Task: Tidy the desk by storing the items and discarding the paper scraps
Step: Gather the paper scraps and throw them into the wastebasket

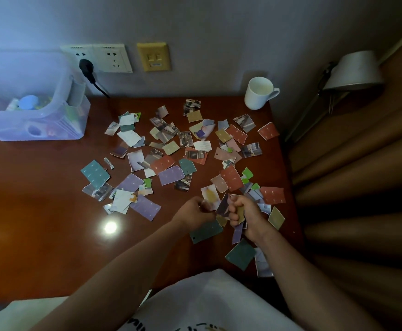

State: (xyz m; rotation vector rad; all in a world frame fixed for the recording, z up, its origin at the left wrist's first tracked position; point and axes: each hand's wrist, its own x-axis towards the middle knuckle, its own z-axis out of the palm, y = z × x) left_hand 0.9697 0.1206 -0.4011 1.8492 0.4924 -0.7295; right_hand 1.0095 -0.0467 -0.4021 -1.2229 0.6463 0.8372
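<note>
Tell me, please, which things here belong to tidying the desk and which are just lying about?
For the job: paper scraps across the desk, some gripped in the right hand and left hand; clear storage box; probably the white mug.
Just there: wall lamp, power sockets, black plug, yellow switch plate.

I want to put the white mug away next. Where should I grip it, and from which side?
Probably take it by the handle, coming from the right: the white mug stands upright at the desk's far right corner, its handle pointing right, away from the paper scraps. The wall stands close behind it.
</note>
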